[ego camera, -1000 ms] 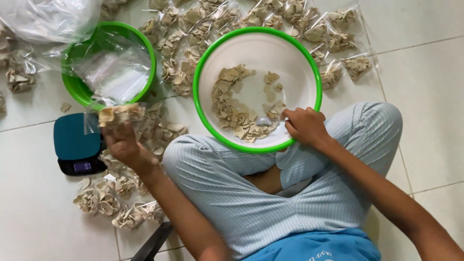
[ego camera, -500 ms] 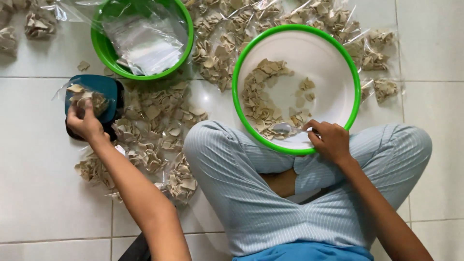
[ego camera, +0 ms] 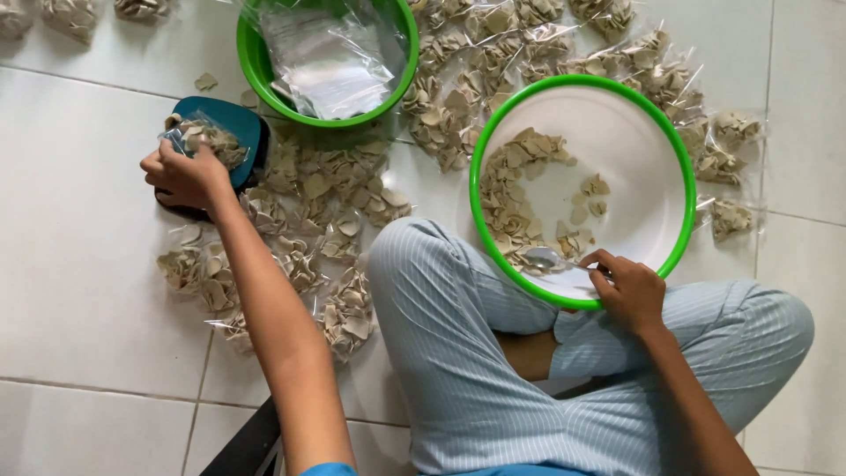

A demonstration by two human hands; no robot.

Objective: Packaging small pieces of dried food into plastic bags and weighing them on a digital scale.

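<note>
While left fingers (ego camera: 181, 172) pinch a crinkly chip bag (ego camera: 204, 139) (on teal scale (ego camera: 242, 132)), right fingers (ego camera: 617, 280) grip a metal spoon (ego camera: 551, 261).

One camera only, worn on the head; it looks almost straight down from above onto the tiled floor (ego camera: 79, 291) and the person's own crossed legs (ego camera: 458, 353), which fill the 6 o'clock edge; near enough that both forearms reach in from the bottom; the white bowl (ego camera: 634, 176) sits toward 1 o'clock, the green bowl (ego camera: 256, 62) toward 11 o'clock, cut off by the top edge.
</note>
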